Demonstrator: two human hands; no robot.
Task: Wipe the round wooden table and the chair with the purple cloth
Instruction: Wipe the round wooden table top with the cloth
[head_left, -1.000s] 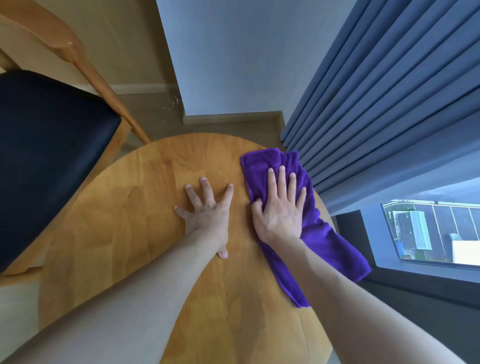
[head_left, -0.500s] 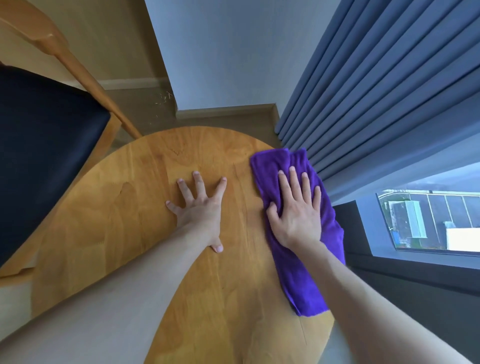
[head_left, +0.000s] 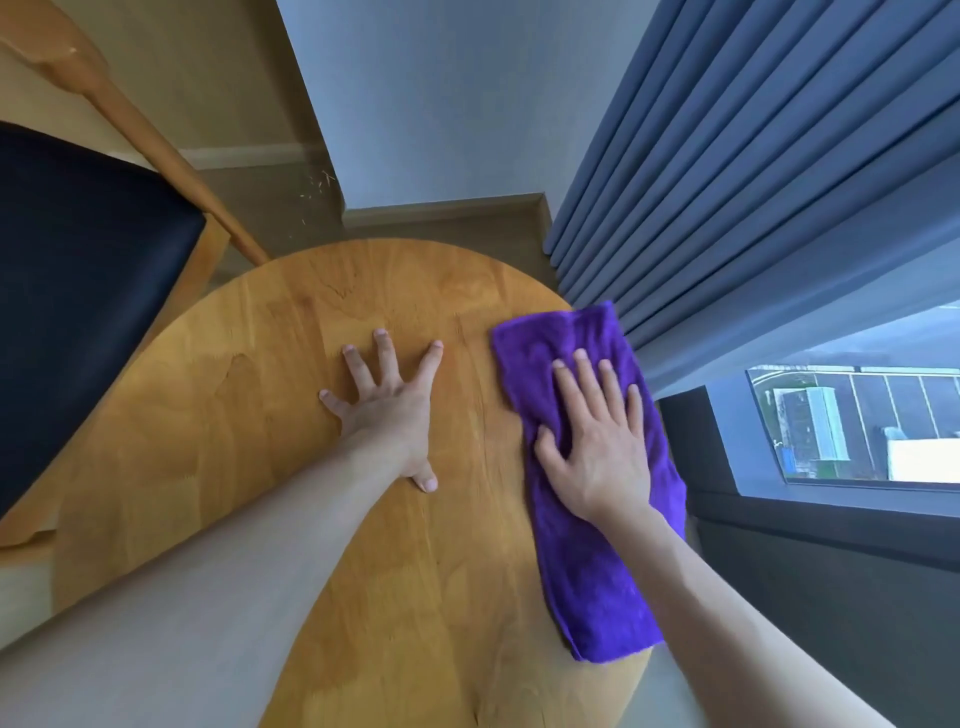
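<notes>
Head view, the only one: right hand (head_left: 597, 441) lies flat on the purple cloth (head_left: 587, 499), fingers (head_left: 582, 379) extended and slightly spread, thumb dug into a fold at the cloth's inner edge; palm presses it down rather than gripping it. The cloth lies as a long folded strip along the right rim of the round wooden table (head_left: 249, 441), its far end just beside the blue curtain (head_left: 753, 197), its near end reaching the table's near-right edge.

Left hand (head_left: 387, 410) is bare on the wood near the middle, fingers fanned wide, holding nothing — probably steadying the table or bracing the lean.

Change over the last second: the cloth and right hand have slid outward from the table's centre toward the right rim; the near end, which draped off the edge before, now lies more squarely on the top; the left hand has barely shifted. Reads as one stroke of the wipe reaching the right margin.

Meaning for the task — the right side is getting covered; the broad left part of the top looks untouched by this stroke; the chair (head_left: 78, 291), dark seat and wooden frame, stands at far left, just beside the table, not yet wiped.
</notes>
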